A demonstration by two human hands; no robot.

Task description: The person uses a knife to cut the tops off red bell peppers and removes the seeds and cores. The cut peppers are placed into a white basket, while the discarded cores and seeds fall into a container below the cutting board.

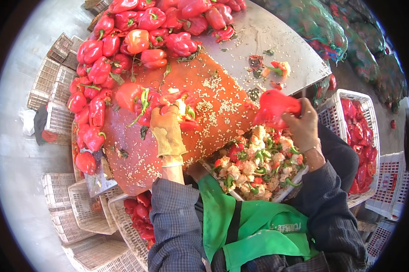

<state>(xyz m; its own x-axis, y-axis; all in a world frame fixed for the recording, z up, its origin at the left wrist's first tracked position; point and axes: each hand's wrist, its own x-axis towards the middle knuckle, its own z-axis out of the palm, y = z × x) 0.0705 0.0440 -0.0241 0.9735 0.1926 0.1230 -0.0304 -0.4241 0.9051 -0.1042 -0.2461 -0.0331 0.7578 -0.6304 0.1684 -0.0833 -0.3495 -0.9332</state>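
My left hand (167, 131), in a worn yellowish work glove, grips a cut red bell pepper (190, 124) with its pale core showing. It is over an orange-red board (211, 132) strewn with pale seeds. More whole peppers (126, 95) lie just left of the fingers. My right hand (301, 125) is raised at the board's right edge, holding a slightly blurred red bell pepper piece (274, 105). Below that hand stands a white crate (287, 193) heaped with pepper cores, seeds and green stems (258, 163).
Whole red peppers (153, 18) are piled along the table's far left. A stem piece (281, 69) lies on the metal tabletop (293, 40). Crates of red pepper pieces stand right (374, 115) and lower left (117, 207). Net sacks (313, 23) lie far right; more crates (56, 190) stand left.
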